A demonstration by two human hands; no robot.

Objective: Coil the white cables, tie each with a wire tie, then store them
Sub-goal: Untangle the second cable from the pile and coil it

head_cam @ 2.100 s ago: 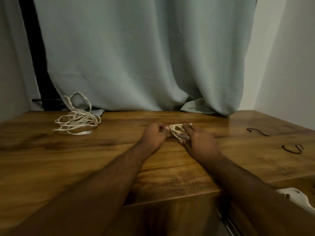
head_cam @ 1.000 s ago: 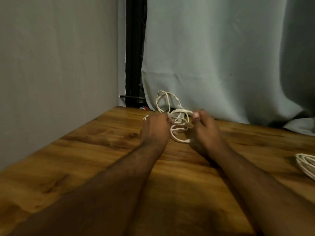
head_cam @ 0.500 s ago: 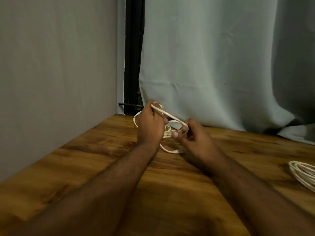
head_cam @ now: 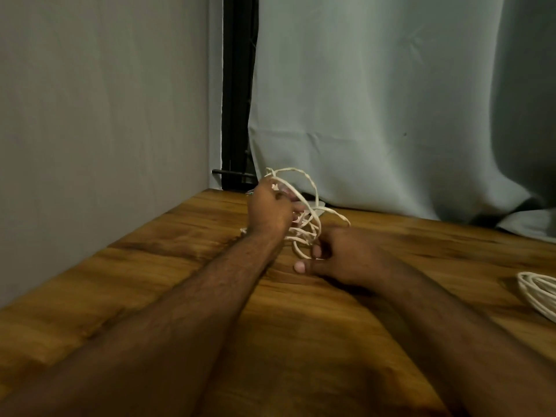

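1. Lifted higher than half a second ago: left hand (head_cam: 268, 212), fist clamped on strands of the tangled white cable (head_cam: 304, 219), drawing loops up off the table (head_cam: 156, 266) near the far left corner.
2. Dropped lower: right hand (head_cam: 343, 255), fingers curled around the lower loops just above the table, thumb out toward the camera.
3. Judged as untangling ahead of coiling; this cable loose and untied.
4. Already wound: second coil (head_cam: 538, 293), resting on the table at the right edge, well apart from both hands.
5. Cut off by the frame: most of that coil, any tie on it unseen.
6. Hidden behind the left fist: cable ends and plug; no wire ties or storage place in view.
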